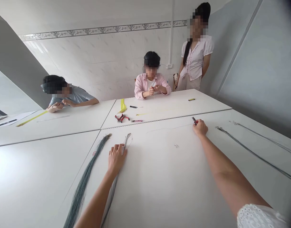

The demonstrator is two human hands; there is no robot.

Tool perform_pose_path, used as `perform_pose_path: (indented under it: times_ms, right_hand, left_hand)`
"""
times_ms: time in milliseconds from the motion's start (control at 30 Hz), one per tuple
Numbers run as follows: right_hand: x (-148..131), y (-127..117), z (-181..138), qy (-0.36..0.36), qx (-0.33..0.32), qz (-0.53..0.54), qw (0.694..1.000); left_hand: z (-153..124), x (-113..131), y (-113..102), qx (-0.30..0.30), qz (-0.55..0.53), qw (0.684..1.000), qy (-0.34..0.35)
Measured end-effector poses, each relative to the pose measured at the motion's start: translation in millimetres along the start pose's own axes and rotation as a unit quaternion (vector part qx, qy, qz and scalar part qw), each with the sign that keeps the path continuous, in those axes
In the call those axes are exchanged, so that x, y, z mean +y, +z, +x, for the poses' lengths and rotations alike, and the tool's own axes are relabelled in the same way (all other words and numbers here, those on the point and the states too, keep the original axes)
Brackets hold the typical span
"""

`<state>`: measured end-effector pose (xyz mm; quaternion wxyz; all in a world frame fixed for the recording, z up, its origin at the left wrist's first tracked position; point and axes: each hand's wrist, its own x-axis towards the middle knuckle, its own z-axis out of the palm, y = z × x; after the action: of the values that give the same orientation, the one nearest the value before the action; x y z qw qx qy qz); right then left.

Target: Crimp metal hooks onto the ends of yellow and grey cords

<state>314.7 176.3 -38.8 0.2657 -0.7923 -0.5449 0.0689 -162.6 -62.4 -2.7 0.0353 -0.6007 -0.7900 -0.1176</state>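
My left hand (116, 157) lies on the white table (164, 177), its fingers pressed down on a thin bundle of grey wires (126, 141). A thicker grey-green wire bundle (88, 177) runs beside it on the left. My right hand (200, 127) is stretched far forward and closed on a small tool with red and black handles (194, 120). A single fine wire (169, 128) lies on the table from that tool back toward the left.
Two long grey wire bundles (255, 153) lie at the right. On the far table are red pliers (121, 118), yellow wires (122, 106) and small tools. Two people sit across at work; a third stands by the wall.
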Motion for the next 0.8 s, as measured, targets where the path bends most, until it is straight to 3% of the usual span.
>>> perform_pose_path:
  times_ms: [300, 433, 600, 800]
  right_hand:
    - [3.1, -1.5, 0.8, 0.026, 0.01, 0.05, 0.998]
    - [5.0, -5.9, -0.7, 0.044, 0.027, 0.076, 0.996]
    - [6.1, -10.0, -3.9, 0.027, 0.039, 0.092, 0.995]
    - [4.5, -4.2, -3.1, -0.015, -0.017, 0.06, 0.998]
  left_hand:
    - [21.0, -15.7, -19.1, -0.025, 0.005, 0.999, 0.022]
    - [33.1, 13.7, -7.6, -0.017, -0.006, 0.994, 0.108]
    - [51.7, 69.9, 29.5, -0.047, -0.035, 0.969, 0.241]
    - [65.6, 82.5, 52.1, -0.051, -0.047, 0.97, 0.234]
